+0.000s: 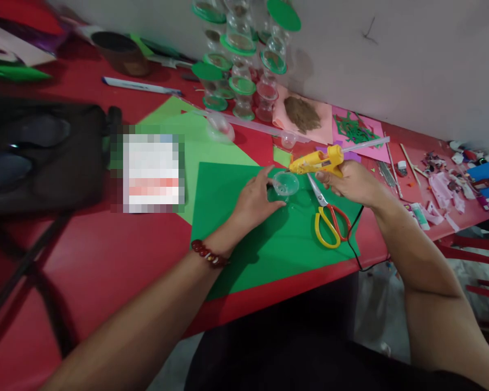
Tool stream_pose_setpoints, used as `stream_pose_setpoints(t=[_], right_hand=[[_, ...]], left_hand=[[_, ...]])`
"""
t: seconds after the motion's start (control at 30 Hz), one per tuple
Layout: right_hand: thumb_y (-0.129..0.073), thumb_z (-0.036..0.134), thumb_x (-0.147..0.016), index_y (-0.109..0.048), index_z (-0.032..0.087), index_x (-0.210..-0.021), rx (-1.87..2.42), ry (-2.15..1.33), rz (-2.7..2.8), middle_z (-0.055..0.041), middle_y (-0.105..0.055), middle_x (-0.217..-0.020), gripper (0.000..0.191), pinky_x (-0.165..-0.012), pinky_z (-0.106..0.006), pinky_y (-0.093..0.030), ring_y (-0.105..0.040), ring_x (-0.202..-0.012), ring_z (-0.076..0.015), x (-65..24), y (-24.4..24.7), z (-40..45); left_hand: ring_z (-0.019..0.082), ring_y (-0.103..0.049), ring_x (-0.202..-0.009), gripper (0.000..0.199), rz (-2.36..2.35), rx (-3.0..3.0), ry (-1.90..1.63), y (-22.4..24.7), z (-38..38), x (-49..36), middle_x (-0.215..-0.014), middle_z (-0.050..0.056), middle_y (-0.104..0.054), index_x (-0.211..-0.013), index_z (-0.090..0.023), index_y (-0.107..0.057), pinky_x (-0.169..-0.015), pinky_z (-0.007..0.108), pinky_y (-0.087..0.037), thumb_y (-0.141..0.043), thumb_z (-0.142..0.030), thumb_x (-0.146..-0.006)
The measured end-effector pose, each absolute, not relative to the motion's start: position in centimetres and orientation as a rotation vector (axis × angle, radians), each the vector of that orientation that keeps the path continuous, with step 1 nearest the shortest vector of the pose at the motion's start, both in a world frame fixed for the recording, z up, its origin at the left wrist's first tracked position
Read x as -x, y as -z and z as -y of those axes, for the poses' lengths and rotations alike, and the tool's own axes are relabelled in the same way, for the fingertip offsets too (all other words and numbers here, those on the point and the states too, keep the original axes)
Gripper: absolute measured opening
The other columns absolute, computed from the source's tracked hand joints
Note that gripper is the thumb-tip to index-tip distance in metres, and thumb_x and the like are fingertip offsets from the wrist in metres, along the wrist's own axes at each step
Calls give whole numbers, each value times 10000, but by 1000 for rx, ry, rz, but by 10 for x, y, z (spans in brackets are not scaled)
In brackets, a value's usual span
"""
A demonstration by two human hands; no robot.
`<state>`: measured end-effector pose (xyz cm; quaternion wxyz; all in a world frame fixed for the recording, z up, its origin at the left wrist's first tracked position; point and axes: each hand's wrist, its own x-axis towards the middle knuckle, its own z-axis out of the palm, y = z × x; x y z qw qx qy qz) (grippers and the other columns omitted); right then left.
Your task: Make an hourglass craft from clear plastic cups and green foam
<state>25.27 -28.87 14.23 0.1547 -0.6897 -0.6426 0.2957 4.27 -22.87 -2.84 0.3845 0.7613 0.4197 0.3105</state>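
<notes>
My left hand (pixel 252 200), with a beaded bracelet at the wrist, has its thumb and fingers around the near-left side of a small clear plastic cup (pixel 287 184). The cup stands over a dark green sheet (pixel 244 260). In my right hand (pixel 356 182) is a yellow hot glue gun (pixel 318 161) with a clear glue stick (pixel 367 144) sticking out of its back. Its nozzle points left, at the cup's rim; whether they touch I cannot tell. Scissors (pixel 329 221) with yellow and red handles lie on the sheet, under the right hand's side.
Stacked clear cups with green discs (pixel 242 84) stand against the wall. Brown powder (pixel 301 113) and green paper shreds (pixel 356 129) lie on pink sheets. A black bag (pixel 44 157) sits at left, a pen (pixel 140 86) behind it. The gun's black cord (pixel 353 250) hangs near the table edge.
</notes>
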Motion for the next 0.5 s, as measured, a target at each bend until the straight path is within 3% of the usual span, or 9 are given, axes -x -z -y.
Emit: stream_pose_setpoints(t=[0.5], right_hand=[[-623, 887, -821, -666, 191, -868, 1920, -861, 1804, -8, -567, -649, 699, -634, -303, -425, -591, -731, -187, -261, -137, 291]], left_hand=[[317, -680, -1277, 955, -1109, -1935, -736, 24, 230, -42, -1267, 145, -749, -1561, -158, -401, -1136, 513, -520, -884, -194, -738]])
